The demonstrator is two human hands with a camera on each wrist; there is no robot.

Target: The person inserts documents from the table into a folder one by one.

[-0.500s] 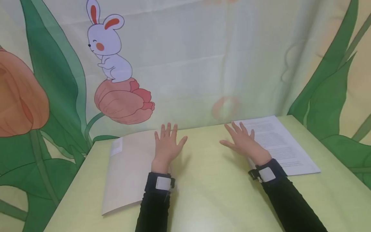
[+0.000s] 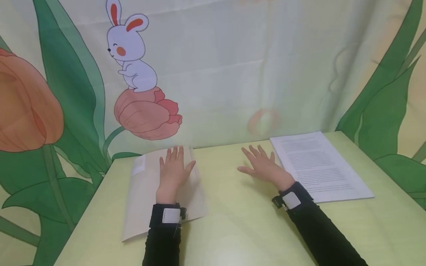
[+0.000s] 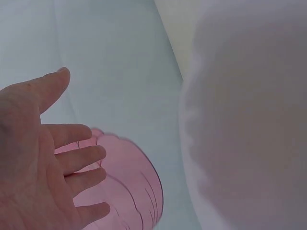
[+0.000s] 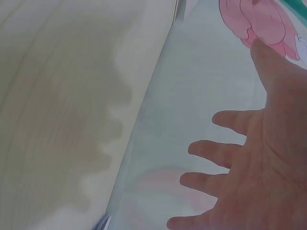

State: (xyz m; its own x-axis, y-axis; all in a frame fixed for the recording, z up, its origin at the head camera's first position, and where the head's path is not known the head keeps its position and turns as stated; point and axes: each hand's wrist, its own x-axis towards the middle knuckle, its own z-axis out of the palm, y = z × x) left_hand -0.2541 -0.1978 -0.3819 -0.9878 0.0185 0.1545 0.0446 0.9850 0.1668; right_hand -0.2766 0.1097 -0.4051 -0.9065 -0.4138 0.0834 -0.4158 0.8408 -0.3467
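We see a label (image 2: 138,165) on the booklet (image 2: 143,199), unreadable print (image 2: 311,159) on papers (image 2: 324,170); left hand (image 2: 171,177) and right hand (image 2: 264,166) hover, fingers spread.

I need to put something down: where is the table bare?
The table is bare between the booklet and the papers, though the right hand hovers over the far part; nearer, between the sleeves, is freer. Another patch: right of the right sleeve, nearer than the papers. Crowded: left, with the left hand over the booklet.
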